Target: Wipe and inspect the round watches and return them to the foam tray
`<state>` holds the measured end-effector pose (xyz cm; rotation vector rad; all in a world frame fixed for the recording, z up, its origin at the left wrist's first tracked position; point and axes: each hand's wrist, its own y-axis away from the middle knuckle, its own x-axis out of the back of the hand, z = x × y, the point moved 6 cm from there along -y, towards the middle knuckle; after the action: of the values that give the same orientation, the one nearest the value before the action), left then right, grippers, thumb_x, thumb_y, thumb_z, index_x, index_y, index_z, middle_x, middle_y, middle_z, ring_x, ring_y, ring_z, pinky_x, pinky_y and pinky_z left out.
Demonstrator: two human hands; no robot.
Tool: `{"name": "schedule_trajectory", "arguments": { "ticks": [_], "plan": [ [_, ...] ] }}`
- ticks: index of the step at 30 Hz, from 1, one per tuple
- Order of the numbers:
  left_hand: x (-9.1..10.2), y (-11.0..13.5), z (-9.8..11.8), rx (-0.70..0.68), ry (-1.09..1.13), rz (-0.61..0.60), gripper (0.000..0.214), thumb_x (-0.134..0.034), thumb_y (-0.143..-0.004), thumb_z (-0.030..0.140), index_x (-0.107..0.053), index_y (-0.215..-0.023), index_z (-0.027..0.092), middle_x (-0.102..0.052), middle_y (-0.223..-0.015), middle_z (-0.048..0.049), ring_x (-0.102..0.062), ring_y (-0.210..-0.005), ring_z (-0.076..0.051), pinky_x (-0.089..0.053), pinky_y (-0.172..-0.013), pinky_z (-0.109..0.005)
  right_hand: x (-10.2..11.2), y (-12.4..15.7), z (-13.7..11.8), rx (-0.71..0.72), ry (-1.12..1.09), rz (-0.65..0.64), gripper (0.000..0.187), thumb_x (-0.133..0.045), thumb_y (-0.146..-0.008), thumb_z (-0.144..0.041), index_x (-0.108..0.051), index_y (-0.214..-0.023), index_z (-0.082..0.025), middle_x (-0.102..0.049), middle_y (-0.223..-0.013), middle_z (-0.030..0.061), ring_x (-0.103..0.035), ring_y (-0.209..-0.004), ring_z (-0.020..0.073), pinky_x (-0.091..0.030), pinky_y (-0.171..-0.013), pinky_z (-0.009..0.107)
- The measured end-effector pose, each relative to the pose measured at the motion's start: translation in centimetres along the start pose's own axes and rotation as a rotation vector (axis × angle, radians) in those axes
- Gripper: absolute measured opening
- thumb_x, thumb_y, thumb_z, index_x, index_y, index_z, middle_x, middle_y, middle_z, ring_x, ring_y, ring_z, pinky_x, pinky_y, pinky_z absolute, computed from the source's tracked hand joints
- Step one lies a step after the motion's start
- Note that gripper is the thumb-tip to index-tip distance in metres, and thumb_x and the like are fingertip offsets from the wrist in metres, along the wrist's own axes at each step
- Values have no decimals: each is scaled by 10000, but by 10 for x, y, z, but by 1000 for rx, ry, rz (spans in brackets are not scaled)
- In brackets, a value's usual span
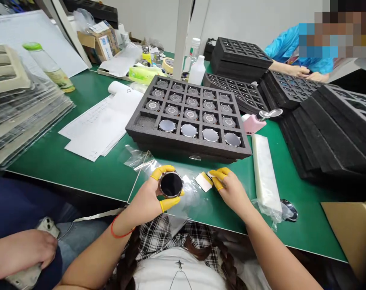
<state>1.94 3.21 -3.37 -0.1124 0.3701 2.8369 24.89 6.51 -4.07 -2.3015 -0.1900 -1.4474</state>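
My left hand [154, 195], in yellow finger cots, is closed around the rim of a round smartwatch [171, 184], its dark face turned up. My right hand [229, 185], also in yellow finger cots, pinches at the right edge of a small white square pad [204, 182] with a yellow strip. Something small and pale shows at its fingertips, too little to name. Beyond both hands is a black foam tray [183, 143] of round watches; the front row shows shiny faces, and its left front compartment holds no watch. Clear plastic film [190, 201] lies beneath the hands.
Stacked black foam trays [331, 137] fill the right side. A pink bottle [255, 123] and a long white block [266, 173] stand right of the tray. Papers [101, 121] lie left. A co-worker's hands [306, 72] are at the far right; another person's hand [28, 251] holds a phone.
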Motion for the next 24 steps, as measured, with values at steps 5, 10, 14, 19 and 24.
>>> {"name": "schedule_trajectory", "arguments": {
  "ticks": [5,10,14,19,24],
  "plan": [
    [-5,13,-1,-34,-131,-54,539,-742,-747,214,-463,-1204,276,-644,-1059,-14,-703,-903,-198,-546,-877,-346,36,11,-72,223,-161,223,331,-528,-894,-92,-602,-1158,-278,-614,-972,53,-596,-880,190,-525,-839,398],
    [-9,17,1,-53,-198,-74,534,-733,-760,226,-463,-1218,276,-637,-1043,0,-659,-895,-167,-538,-827,-293,31,14,-115,430,-97,187,378,-537,-869,-30,-564,-1170,-256,-631,-948,53,-556,-853,195,-460,-958,523],
    [-6,16,-3,-66,-226,-37,533,-734,-755,224,-466,-1213,272,-631,-1052,2,-642,-881,-160,-534,-802,-280,24,14,-114,460,-15,147,346,-520,-872,-22,-582,-1152,-216,-651,-914,70,-539,-817,210,-464,-928,542],
    [-5,12,-8,-71,-253,-29,515,-711,-766,195,-464,-1213,255,-634,-1046,-7,-643,-882,-165,-530,-817,-293,19,24,-117,476,17,115,273,-521,-889,-50,-605,-1119,-173,-659,-886,71,-540,-802,206,-436,-966,516],
    [-8,7,-7,-52,-218,-17,518,-729,-753,208,-477,-1203,252,-617,-1088,-15,-646,-923,-177,-534,-836,-306,23,33,-111,429,-122,107,287,-515,-886,-45,-584,-1115,-204,-633,-878,38,-566,-795,173,-442,-982,498]
  ]
}}
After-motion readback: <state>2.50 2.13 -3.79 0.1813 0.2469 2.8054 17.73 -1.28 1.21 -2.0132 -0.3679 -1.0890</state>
